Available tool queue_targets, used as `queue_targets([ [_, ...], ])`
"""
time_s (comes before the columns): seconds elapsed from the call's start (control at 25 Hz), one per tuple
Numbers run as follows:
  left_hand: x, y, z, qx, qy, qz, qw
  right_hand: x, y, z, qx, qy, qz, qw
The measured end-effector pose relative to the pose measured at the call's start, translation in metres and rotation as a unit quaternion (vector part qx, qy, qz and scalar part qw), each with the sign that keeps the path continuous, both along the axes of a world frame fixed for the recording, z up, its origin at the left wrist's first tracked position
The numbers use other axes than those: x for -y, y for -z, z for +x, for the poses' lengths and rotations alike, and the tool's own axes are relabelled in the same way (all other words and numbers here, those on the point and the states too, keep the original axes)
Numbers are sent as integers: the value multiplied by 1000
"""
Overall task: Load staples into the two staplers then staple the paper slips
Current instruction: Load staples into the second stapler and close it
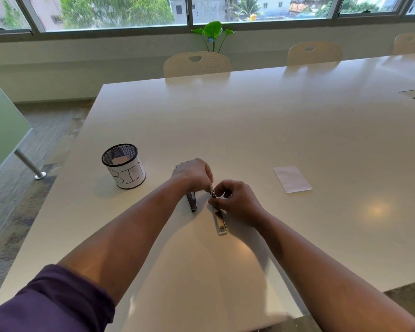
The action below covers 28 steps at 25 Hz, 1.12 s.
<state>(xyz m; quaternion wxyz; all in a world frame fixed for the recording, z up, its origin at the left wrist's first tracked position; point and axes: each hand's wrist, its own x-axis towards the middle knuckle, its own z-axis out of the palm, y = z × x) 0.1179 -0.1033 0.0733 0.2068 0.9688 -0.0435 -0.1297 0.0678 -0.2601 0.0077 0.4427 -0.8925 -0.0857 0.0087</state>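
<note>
Mesh bin [124, 165]: a black wire-mesh cup wrapped in white paper lettered "BIN", standing upright on the white table [249, 121], well to the left of the two staplers; something pale lies inside it.
Left hand [194, 174]: knuckles up, just left of the silver stapler, fingers curled downward with thumb and forefinger pinching a small metal piece at that stapler's far end.
Dark stapler [191, 200]: lies flat on the table under the left hand and just left of the silver stapler; only its near end shows, the rest hidden by the hand.
Silver stapler [219, 218]: lies lengthwise on the table, near end pointing at the person, its top channel showing.
Right hand [235, 200]: touching the silver stapler from the right, fingers curled, thumb and fingertips pinching its far part next to the left hand's fingertips.
Paper slips [292, 179]: a pale rectangle flat on the table, well to the right of the silver stapler; I cannot tell how many sheets.
</note>
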Motion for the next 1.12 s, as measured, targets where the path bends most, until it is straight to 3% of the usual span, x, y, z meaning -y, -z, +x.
queue_targets([
  [0.28, 3, 6, 4, -15, 2, 69, 998, -2, 1, 0, 3, 14, -1, 1000],
  [0.68, 3, 4, 10, -22, -44, -49, 998, -1, 2, 0, 4, 8, -3, 1000],
  [0.88, 1, 3, 10, -24, -65, -79, 994, -6, 2, 1, -4, 24, 32, 999],
  [1.12, -1, 4, 12, -44, -68, -108, 991, -10, 3, 1, 10, 18, 5, 1000],
])
